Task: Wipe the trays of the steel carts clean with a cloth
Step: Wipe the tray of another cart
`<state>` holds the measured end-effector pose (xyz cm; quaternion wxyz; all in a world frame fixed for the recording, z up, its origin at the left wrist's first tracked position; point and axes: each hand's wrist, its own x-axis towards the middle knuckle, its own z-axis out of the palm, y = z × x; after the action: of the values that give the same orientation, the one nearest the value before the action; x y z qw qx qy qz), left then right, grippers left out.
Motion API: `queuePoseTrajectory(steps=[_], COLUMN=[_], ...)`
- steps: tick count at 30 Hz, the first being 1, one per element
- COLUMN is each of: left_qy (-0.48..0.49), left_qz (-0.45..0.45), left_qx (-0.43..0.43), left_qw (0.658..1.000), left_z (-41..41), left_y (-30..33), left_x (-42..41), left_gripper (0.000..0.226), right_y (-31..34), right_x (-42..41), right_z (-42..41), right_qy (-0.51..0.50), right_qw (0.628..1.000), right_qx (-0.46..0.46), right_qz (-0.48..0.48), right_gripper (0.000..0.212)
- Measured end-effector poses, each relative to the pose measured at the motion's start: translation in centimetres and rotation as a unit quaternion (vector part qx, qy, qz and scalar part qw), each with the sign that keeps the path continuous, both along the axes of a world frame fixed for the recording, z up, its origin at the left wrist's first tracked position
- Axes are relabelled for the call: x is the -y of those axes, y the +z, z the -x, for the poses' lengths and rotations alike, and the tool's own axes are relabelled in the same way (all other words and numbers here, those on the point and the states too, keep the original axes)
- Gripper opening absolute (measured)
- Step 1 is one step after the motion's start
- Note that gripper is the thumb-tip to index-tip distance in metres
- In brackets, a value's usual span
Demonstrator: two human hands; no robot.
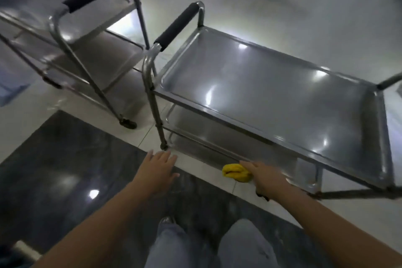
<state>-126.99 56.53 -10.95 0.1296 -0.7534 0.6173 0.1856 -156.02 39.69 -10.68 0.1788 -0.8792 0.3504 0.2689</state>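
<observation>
right hand (264, 177) grips a bunched yellow cloth (236, 172) low beside the near steel cart (272, 98), at the edge of its lower tray (217, 135). left hand (157, 167) hangs flat, fingers straight, holding nothing. second cart (71, 28) stands to the left.

Showing two bare forearms reaching in from the bottom edge, wearing no sleeves as far up as visible. Left hand (157, 166) wearing no glove, ring or watch. Right hand (264, 178) likewise ungloved, something small and dark showing at the underside of its wrist, too blurred to identify. Wearing light grey-blue jeans (243, 246) over both knees, fabric looking faded and slightly creased.
</observation>
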Motion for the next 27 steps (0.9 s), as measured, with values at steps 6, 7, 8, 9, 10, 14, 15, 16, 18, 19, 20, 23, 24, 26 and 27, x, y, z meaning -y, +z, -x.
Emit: queuePoseTrajectory(steps=[6,7,8,9,10,14,15,16,18,19,20,23,24,26,27], left_qy=[-0.043,-0.050,-0.056,-0.060,-0.064,-0.072,-0.067,-0.063,-0.065,-0.065,-0.061,-0.051,-0.051,-0.061,-0.070], left_qz=[0.020,0.018,0.018,0.019,0.023,0.014,0.006,-0.005,-0.006,0.008,0.025,0.045,0.053,0.083,0.099], left_qx=[-0.040,-0.040,-0.039,-0.040,-0.040,-0.040,-0.045,-0.053,-0.061,-0.064,-0.065,-0.059,-0.056,-0.047,-0.037], left_qw=[0.998,0.998,0.998,0.997,0.997,0.997,0.997,0.997,0.996,0.996,0.996,0.996,0.996,0.994,0.992], left_z=[-2.1,-2.0,-2.0,-1.8,-1.7,-0.8,-0.7,-0.5,-0.5,-0.5,-0.5,-0.7,-0.8,-0.9,-0.8], left_y=[-1.9,-2.6,-3.2,-4.0,-4.9,-9.7,-11.3,-12.8,-16.1,-17.7,-19.3,-24.1,-25.6,-28.3,-29.5], left_x=[3.5,4.1,4.7,5.4,6.1,9.4,10.3,11.2,13.3,14.3,15.2,18.1,19.0,20.7,21.5], left_gripper=[0.066,0.066,0.066,0.066,0.066,0.066,0.067,0.068,0.068,0.067,0.067,0.067,0.066,0.065,0.065], right_y=[-1.6,-1.8,-2.2,-2.7,-3.3,-7.3,-8.7,-10.2,-13.3,-14.9,-16.5,-21.7,-23.5,-26.8,-28.3], right_x=[-1.8,-1.7,-1.6,-1.3,-1.0,0.4,1.0,1.6,3.2,3.9,4.6,5.9,6.2,6.6,6.8], right_z=[1.7,2.0,2.2,2.5,2.8,3.7,3.7,3.7,3.3,3.0,2.5,0.5,-0.3,-1.9,-2.7], right_qy=[-0.242,-0.282,-0.313,-0.334,-0.352,-0.419,-0.431,-0.442,-0.479,-0.495,-0.498,-0.466,-0.444,-0.395,-0.362], right_qw=[0.967,0.954,0.942,0.933,0.923,0.884,0.875,0.863,0.824,0.804,0.789,0.780,0.791,0.826,0.844], right_qx=[0.059,0.086,0.112,0.132,0.150,0.205,0.220,0.238,0.288,0.314,0.339,0.386,0.388,0.371,0.363], right_qz=[-0.047,-0.052,-0.047,-0.037,-0.029,0.002,0.024,0.048,0.087,0.103,0.120,0.157,0.161,0.159,0.159], right_gripper=[0.066,0.056,0.053,0.056,0.060,0.056,0.054,0.051,0.041,0.039,0.038,0.041,0.044,0.050,0.052])
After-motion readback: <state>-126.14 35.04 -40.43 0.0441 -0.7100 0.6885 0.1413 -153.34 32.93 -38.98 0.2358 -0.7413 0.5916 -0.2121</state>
